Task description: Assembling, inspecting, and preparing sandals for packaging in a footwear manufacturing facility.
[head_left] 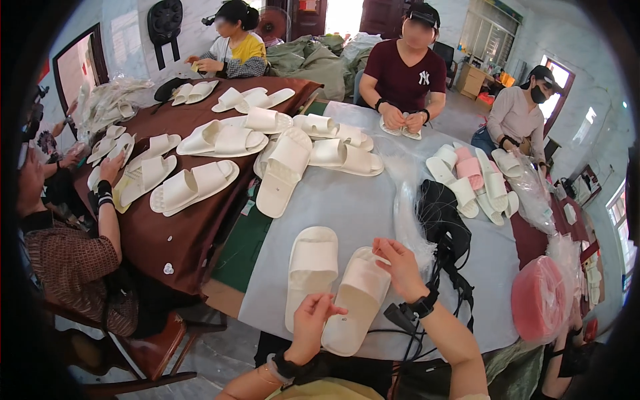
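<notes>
Our smooth, cream-white, broad-strapped slipper (363, 285) lies on the pale grey table covering (270, 267), its long axis running away from us, toe leaning right. A small dark printed mark (344, 319) sits toward its heel. Our left hand (312, 327) curls beside it, our right hand (399, 267) bunches by its toe; we cannot tell whether either grips anything.

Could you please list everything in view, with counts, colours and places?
Broad-strapped cream slippers: two, cream, near the hands
Other cream slippers: many, cream, both tables
Textured pink slipper: at least one, pink, right
Round pink bundle: one, pink, far right
Clear plastic bags: several, colourless, left and right
Tangled black straps: uncounted, black, centre right
Brown wooden chair: one, brown, lower left
Co-workers: at least five, varied clothing, around
Left hand: one, black wristband, over near slippers
Right hand: one, black wristband, near slipper's toe
</notes>
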A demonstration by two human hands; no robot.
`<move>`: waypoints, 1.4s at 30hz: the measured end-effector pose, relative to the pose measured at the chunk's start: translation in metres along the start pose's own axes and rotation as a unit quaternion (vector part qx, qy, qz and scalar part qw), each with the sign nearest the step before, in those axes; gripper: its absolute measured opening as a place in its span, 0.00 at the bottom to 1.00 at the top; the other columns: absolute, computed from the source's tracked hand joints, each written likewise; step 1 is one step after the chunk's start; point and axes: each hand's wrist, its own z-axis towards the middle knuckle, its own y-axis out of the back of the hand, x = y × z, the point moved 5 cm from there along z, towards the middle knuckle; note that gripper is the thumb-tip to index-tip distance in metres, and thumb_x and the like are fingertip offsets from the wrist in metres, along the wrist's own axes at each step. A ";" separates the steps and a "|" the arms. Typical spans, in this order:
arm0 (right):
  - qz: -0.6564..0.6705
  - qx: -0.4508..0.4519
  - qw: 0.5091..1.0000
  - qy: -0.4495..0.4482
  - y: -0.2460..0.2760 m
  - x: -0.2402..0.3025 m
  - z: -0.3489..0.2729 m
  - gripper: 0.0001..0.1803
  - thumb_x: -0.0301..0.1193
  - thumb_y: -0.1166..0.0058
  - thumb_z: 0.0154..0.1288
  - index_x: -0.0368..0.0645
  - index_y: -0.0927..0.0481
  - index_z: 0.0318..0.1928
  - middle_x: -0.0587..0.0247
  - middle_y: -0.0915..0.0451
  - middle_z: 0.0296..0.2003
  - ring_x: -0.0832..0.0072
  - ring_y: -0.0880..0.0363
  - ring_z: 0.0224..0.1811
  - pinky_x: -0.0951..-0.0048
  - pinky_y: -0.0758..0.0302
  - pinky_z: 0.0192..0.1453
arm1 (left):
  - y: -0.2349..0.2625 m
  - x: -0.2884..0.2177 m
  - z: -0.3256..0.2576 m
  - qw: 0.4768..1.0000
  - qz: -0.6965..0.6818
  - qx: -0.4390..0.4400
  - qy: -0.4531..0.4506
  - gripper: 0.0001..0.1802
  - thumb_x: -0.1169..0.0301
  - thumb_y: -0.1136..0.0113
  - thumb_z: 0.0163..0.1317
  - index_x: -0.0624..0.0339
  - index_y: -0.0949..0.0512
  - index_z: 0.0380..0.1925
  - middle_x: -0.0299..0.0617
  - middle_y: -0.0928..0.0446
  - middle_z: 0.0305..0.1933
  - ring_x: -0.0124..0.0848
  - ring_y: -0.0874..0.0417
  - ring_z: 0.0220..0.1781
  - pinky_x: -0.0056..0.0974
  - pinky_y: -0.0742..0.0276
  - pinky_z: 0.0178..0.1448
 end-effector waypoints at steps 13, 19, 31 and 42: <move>-0.281 0.154 0.946 0.045 -0.075 -0.013 0.065 0.14 0.37 0.51 0.63 0.41 0.22 0.43 0.68 0.20 0.35 0.81 0.24 0.35 0.79 0.28 0.41 | 0.046 0.017 0.020 0.954 -0.145 -0.002 0.263 0.12 0.64 0.53 0.64 0.57 0.31 0.43 0.32 0.27 0.32 0.35 0.21 0.41 0.32 0.32 0.34; -0.363 0.191 0.905 0.114 -0.095 -0.026 0.071 0.15 0.38 0.51 0.63 0.39 0.21 0.41 0.65 0.19 0.36 0.79 0.23 0.39 0.76 0.29 0.46 | 0.039 0.020 0.001 0.924 -0.126 0.118 0.342 0.11 0.63 0.55 0.65 0.55 0.31 0.42 0.31 0.28 0.33 0.36 0.22 0.47 0.32 0.31 0.31; -0.332 0.205 0.916 0.093 -0.088 -0.016 0.072 0.15 0.38 0.50 0.60 0.39 0.20 0.39 0.62 0.19 0.32 0.75 0.23 0.34 0.74 0.29 0.42 | 0.046 0.019 -0.013 0.931 -0.181 0.020 0.315 0.09 0.64 0.55 0.64 0.56 0.29 0.37 0.32 0.28 0.32 0.36 0.19 0.42 0.29 0.33 0.28; -0.312 0.248 0.910 0.112 -0.088 -0.034 0.074 0.15 0.39 0.51 0.61 0.41 0.20 0.39 0.64 0.19 0.33 0.77 0.24 0.35 0.74 0.29 0.42 | 0.055 0.023 0.060 0.969 -0.114 -0.016 0.220 0.09 0.67 0.52 0.63 0.55 0.31 0.41 0.33 0.32 0.30 0.26 0.31 0.19 0.29 0.40 0.20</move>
